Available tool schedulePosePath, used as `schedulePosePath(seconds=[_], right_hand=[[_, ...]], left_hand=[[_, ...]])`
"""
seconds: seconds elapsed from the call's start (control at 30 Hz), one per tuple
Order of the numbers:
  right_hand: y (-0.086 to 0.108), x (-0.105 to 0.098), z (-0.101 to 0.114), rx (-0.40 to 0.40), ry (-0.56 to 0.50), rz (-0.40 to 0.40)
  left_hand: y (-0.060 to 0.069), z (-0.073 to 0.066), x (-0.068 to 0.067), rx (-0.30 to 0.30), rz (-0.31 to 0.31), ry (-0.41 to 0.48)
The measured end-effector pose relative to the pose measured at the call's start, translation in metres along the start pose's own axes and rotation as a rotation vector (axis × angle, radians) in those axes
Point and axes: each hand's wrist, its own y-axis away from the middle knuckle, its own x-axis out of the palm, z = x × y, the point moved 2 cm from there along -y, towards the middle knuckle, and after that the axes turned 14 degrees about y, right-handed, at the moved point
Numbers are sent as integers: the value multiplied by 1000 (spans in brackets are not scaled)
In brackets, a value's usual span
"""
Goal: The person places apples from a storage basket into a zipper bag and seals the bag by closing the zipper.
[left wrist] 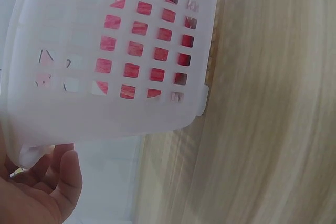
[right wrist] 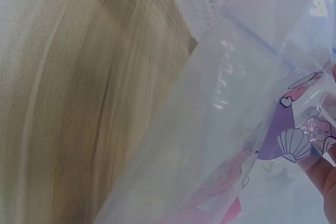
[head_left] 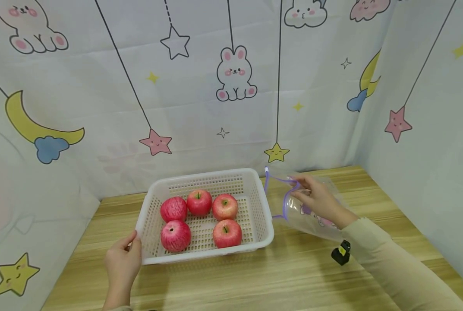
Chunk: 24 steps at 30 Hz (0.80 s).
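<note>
A white plastic basket [head_left: 260,207] stands on the table with several red apples [head_left: 227,233] inside. At its near left corner, my left hand [head_left: 123,259] holds the rim, and in the left wrist view the fingers [left wrist: 68,179] curl at the rim's edge. To the right of the basket, my right hand [head_left: 318,198] pinches a clear zip bag [head_left: 313,222] near its purple-edged mouth, which gapes towards the basket. Cartoon prints, including a shell, show on the bag [right wrist: 220,103] in the right wrist view. Only part of the right hand [right wrist: 325,177] shows there.
A small black object [head_left: 341,254] with a yellow label lies on the wooden table [head_left: 223,285], beside the right sleeve. Behind the table hangs a white curtain [head_left: 200,99] printed with rabbits, stars and moons; it also runs along both sides.
</note>
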Motion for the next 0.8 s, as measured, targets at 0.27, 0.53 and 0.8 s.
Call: schedulePosePath(seconds=[0.27,0.53,0.8], right_hand=[[1,-5,-3,-4,-37,-26],[1,-9,-5,-26,10,-75],[3,-13,-6,-5,51,-69]], left_hand=[[0,0,0,-14,3,5],[0,-1,0,-14,3,-5],[0,-2,-1,-21,13,-1]])
